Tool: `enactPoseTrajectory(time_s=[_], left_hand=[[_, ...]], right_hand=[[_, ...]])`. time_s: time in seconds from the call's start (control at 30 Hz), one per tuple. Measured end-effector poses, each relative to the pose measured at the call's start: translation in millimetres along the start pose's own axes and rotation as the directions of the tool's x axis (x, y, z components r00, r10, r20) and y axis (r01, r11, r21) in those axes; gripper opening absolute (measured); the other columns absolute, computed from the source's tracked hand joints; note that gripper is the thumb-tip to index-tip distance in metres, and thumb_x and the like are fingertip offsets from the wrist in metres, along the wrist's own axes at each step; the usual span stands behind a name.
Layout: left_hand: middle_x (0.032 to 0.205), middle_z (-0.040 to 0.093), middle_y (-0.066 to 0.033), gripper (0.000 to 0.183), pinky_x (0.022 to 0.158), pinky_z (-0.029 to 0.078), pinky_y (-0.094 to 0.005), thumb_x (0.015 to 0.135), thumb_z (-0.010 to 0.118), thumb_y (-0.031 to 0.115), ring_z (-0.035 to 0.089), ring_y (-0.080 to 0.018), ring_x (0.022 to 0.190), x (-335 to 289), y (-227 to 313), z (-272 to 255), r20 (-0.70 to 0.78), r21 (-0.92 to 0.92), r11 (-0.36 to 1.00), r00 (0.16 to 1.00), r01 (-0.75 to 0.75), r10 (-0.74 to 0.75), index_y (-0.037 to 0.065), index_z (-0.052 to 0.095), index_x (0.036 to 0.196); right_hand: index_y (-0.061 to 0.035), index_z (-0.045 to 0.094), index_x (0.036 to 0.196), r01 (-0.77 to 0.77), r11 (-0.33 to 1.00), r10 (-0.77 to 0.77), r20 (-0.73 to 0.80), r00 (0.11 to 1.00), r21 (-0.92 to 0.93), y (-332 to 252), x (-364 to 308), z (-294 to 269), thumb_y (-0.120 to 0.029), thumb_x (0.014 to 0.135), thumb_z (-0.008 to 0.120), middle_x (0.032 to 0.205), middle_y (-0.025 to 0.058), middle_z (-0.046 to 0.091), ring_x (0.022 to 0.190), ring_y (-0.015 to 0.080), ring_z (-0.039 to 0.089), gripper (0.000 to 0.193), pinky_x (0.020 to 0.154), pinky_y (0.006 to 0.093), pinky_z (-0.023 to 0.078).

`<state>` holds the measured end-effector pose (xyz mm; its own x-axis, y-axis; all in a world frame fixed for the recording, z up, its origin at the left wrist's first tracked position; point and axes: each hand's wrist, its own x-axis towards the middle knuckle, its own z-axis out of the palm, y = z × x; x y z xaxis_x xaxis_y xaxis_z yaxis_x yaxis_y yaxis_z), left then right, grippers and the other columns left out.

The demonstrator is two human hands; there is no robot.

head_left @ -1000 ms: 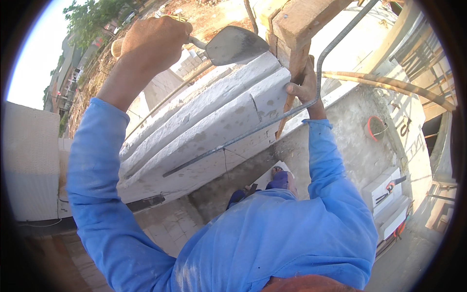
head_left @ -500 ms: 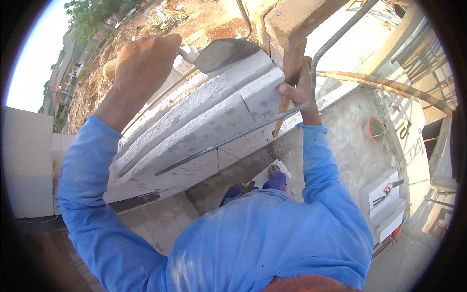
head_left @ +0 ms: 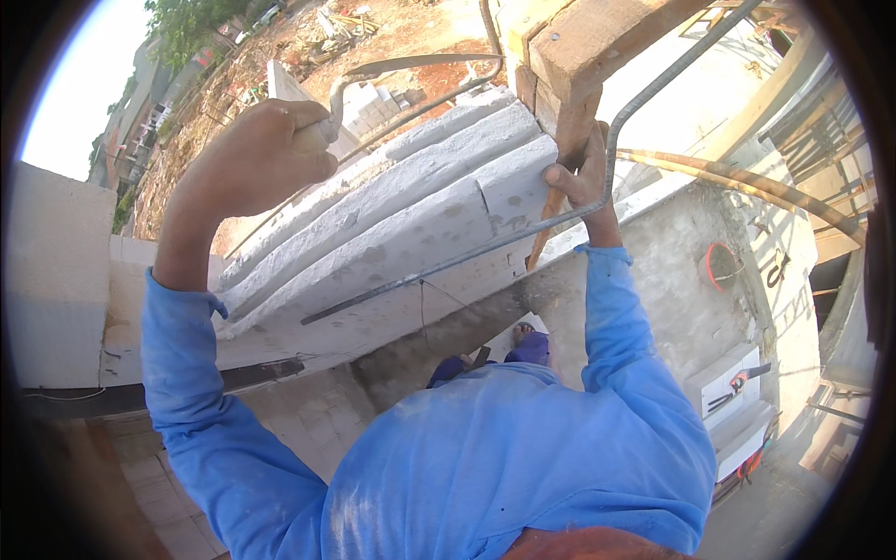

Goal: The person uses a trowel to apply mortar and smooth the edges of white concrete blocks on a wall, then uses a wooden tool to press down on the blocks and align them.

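My left hand [head_left: 257, 154] is raised and closed round the handle of a metal trowel [head_left: 420, 63], whose blade shows edge-on above the top of a white block wall [head_left: 401, 215]. My right hand [head_left: 583, 177] grips a wooden post [head_left: 571, 65] standing at the wall's end, with the fingers wrapped over its lower edge. A thin steel bar [head_left: 467, 257] runs slantwise across the wall face and bends up past my right hand. Both arms are in blue sleeves.
A grey plastered wall [head_left: 672, 280] drops away below my right arm. Far below lie stacked white blocks [head_left: 737, 401], an orange ring [head_left: 719, 266] and timber planks [head_left: 821, 215]. Red dirt with rubble [head_left: 392, 23] lies beyond the wall.
My left hand has come down a little toward the wall top, and the trowel blade has turned from flat-on to edge-on. My right hand has stayed on the wooden post.
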<state>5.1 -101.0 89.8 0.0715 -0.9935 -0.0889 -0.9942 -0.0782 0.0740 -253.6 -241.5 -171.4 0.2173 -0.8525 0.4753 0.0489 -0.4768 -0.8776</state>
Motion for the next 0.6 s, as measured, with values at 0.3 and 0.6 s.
enactPoseTrajectory(time_s=[0.3,0.6], left_hand=[[0.078,0.057,-0.0217,0.031,0.069,0.045,-0.0455,0.088,0.045,0.025,0.058,-0.0342,0.073,-14.2,3.3,3.4,0.115,0.174,0.962,0.974,-0.212,0.194,-0.004,0.056,0.093],[0.073,0.058,-0.0148,0.022,0.059,0.046,-0.0441,0.089,0.059,0.024,0.059,-0.0341,0.066,-90.1,-41.7,33.9,-0.145,0.299,0.951,0.989,0.074,-0.032,0.003,0.052,0.086]], right_hand=[[0.0006,0.039,0.136,-0.051,0.992,0.068,-0.147,0.987,0.116,10.1,-32.8,-8.8,-0.056,0.076,0.069,0.117,0.0160,0.053,0.115,0.0263,0.051,0.087,0.097,0.0408,0.040],[-0.0001,0.040,0.134,-0.323,0.940,0.335,-0.110,0.936,0.111,35.8,-75.2,-24.4,-0.025,0.082,0.064,0.130,0.0167,0.041,0.123,0.0276,0.045,0.062,0.100,0.0420,0.039]])
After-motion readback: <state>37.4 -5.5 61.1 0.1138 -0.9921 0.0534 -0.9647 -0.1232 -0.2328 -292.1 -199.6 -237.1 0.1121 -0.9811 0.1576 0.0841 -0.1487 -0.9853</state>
